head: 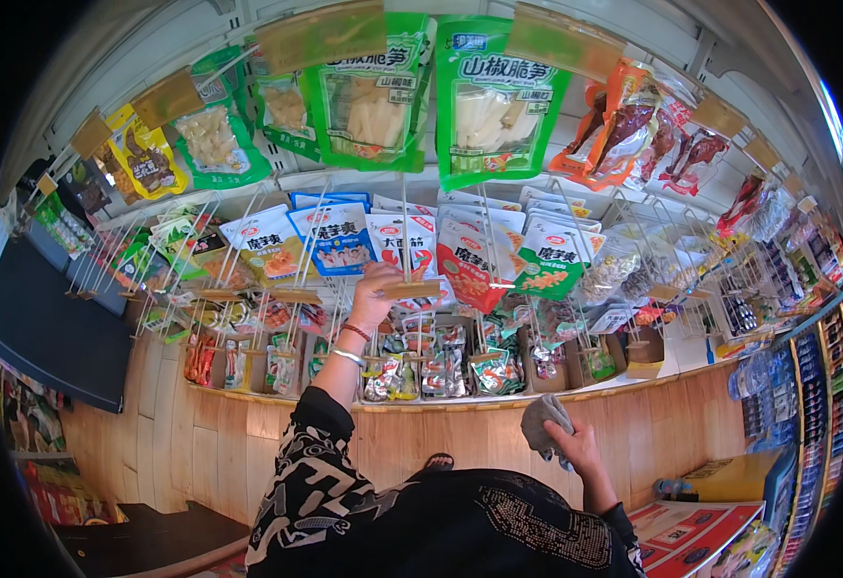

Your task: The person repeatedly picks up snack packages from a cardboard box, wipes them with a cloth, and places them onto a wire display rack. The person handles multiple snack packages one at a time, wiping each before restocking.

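Note:
My left hand [374, 295] is raised to a rack of hanging snack packets. Its fingers are at the lower edges of a blue packet [332, 240] and a white packet [398, 235]. A tan label holder [412, 290] on a metal hook partly covers the fingertips, so their grip cannot be made out. Beside these hang a red-and-white packet [473, 266] and a green-and-white packet [556, 261]. Lower down, away from the rack, my right hand [575, 438] holds a crumpled grey cloth [543, 426].
Large green pouches [497, 108] hang above, with orange packs of meat [609, 130] to their right. Metal hooks jut towards me. Open boxes of small packets [497, 372] line the bottom shelf. A dark counter [53, 311] is at left; bottled drinks [761, 397] stand at right.

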The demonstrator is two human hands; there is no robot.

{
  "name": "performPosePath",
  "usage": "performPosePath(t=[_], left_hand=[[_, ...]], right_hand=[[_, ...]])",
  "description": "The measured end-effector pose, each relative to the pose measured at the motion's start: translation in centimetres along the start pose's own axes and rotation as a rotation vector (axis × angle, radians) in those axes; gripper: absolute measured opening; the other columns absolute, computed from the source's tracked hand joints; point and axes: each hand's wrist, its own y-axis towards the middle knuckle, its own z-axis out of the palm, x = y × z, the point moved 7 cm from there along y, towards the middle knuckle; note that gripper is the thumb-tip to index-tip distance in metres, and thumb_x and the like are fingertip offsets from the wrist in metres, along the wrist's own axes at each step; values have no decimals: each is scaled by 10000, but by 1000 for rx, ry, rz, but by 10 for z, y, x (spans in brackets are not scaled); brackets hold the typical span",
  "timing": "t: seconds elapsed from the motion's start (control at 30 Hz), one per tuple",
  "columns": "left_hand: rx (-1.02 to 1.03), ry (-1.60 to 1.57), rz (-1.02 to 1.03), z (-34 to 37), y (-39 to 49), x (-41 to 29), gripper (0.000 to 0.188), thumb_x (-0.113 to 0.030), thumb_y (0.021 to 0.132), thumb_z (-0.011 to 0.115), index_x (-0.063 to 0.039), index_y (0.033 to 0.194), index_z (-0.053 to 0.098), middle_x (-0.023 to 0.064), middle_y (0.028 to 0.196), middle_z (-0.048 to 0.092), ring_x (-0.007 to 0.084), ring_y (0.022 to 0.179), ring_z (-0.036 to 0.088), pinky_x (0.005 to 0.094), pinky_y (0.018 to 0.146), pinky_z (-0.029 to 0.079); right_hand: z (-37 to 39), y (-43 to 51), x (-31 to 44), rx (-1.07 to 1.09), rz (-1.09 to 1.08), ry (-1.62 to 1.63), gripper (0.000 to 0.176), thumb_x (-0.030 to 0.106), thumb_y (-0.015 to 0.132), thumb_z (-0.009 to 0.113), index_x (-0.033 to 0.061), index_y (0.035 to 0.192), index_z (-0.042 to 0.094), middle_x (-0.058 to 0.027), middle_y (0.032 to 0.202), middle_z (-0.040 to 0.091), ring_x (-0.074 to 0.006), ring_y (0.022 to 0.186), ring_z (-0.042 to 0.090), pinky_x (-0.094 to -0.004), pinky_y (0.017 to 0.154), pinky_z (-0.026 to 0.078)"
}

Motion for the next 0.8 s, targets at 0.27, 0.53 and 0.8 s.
performPosePath(t=[0.27,0.53,0.8], left_hand=[[56,-162,-131,-6,-10,-3,157,61,685,703,0,827,677,81,896,672,229,938,608,334,823,473],[183,-145,-130,0,4,-3,278,148,694,540,17,913,648,74,943,634,208,926,597,296,843,452],[254,-399,-369,-1,-15,107,332,-131,898,555,-2,1204,564,92,1142,613,201,1059,576,342,935,462]], right_hand=[[-5,-7,-29,-3,19,153,337,178,855,684,-39,1109,632,-53,932,671,-103,791,620,-261,699,519],[4,-10,-34,9,9,79,362,220,849,690,-12,1122,638,-40,905,675,-98,788,620,-258,692,518],[-22,-24,-57,-151,122,-184,424,439,819,681,85,1050,698,-46,806,696,-132,691,649,-285,652,524]])
